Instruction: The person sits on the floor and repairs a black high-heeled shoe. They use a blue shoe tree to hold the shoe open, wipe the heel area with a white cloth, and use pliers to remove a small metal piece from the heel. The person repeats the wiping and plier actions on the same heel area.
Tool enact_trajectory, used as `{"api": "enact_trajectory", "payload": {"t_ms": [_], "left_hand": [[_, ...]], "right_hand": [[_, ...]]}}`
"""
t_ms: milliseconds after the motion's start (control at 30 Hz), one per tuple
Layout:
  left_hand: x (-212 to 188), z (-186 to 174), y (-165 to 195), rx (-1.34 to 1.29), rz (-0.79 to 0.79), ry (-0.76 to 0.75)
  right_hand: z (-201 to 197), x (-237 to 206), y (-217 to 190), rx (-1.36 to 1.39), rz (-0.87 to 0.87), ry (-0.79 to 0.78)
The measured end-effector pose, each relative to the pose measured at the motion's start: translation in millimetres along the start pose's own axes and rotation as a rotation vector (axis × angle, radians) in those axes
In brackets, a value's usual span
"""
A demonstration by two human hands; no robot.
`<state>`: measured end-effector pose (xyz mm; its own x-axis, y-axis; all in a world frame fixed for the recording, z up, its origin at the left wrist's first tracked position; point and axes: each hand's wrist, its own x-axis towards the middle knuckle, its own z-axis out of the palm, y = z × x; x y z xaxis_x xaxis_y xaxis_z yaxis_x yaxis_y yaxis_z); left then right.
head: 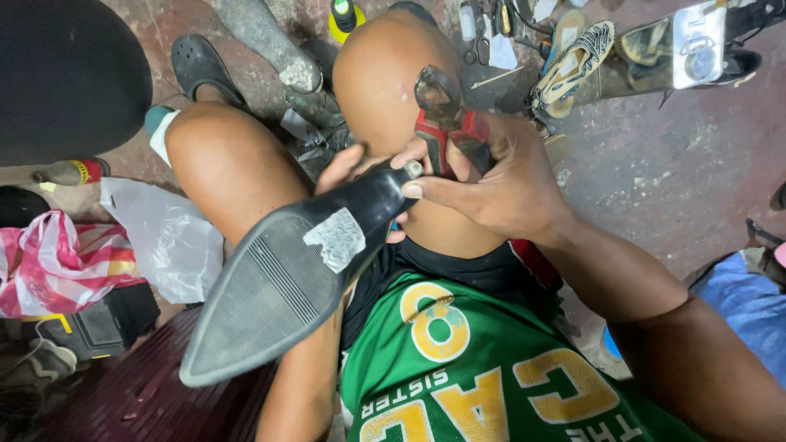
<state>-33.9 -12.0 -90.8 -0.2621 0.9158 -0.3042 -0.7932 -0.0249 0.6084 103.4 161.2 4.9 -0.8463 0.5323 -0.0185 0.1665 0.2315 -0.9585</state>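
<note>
Head view: person sits w/ knees bent over a stained floor (655, 164), a black shoe (278, 286) lying sole-up across the lap, pointed toe toward bottom-left, heel up at centre. Torn grey sticker (336, 239) on the sole near the arch.

Right hand (499, 184) closed around red-handled pliers (446, 115), jaws pointing up & away over the knee; thumb & forefinger also pinch toward the heel tip (414, 169), which shows a small pale metal end. Pliers' jaws look shut, not touching the shoe.

Left hand (352, 168) mostly hidden behind the heel; fingers curl round the heel stem from the far side, so it's clamped on the shoe, fingertips peeking out on both sides.

Around, on the floor: black clog (201, 65) top-left by the knee, metal shoe stand (286, 57) just beside it, between the knees. Clear plastic bag (168, 237) left of the thigh, touching a red-white striped bag (57, 262) at the left edge. Sandals (573, 57) & scattered tools at top right, a silvery box (698, 42) near them. Blue cloth (745, 295) at the right edge. Green jersey (491, 368) w/ yellow print fills bottom centre.
</note>
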Motion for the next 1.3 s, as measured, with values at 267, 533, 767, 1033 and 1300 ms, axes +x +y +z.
{"api": "enact_trajectory", "payload": {"t_ms": [267, 533, 767, 1033, 1300], "left_hand": [[-22, 46, 5, 0.388, 0.397, 0.165], [-7, 22, 19, 0.205, 0.291, 0.07], [2, 10, 30, 0.247, 0.236, 0.003], [7, 9, 36, 0.241, 0.175, -0.03], [11, 3, 38, 0.347, 0.212, -0.096]], "right_hand": [[7, 1, 0, 0.021, -0.122, 0.004], [-49, -19, 5, 0.128, 0.229, -0.446], [-52, -26, 41, 0.586, 0.442, -0.809], [-51, -17, 52, 0.57, 0.609, -0.834], [-50, -22, 62, 0.885, 0.731, -0.821]]}}
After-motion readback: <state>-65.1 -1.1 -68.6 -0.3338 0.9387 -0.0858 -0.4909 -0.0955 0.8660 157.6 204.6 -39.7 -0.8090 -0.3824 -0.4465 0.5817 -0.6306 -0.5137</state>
